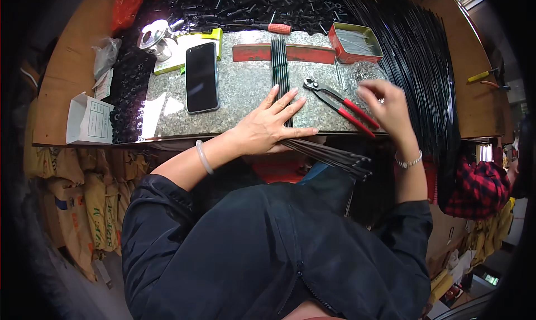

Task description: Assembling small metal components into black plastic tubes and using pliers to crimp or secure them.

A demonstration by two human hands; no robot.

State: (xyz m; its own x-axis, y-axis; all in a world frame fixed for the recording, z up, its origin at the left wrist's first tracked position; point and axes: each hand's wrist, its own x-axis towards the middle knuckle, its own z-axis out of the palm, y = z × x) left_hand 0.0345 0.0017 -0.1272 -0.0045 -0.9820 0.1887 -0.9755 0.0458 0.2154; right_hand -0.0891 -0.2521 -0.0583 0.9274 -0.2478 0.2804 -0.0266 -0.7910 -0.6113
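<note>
My left hand point(273, 119) lies flat with spread fingers across a bundle of thin black rods point(280, 66) at the table's front edge. More dark rod ends point(329, 155) stick out past the edge below that hand, toward the right. My right hand point(388, 108) is raised at the right with curled fingers, thumb and forefinger close together; whatever they hold, if anything, cannot be made out. Beside it lie pincers with red handles point(341, 105), jaws pointing to the far left. A loose clump of thin wire point(367, 72) rests just beyond the right hand.
A dark phone point(201, 77) lies on the speckled tabletop point(240, 105). Behind are a red strip point(251, 53), a red-handled tool point(279, 28) and a red tin point(355, 42) of thin pins. Long black rods point(413, 57) fill the right; a white box point(89, 119) stands left.
</note>
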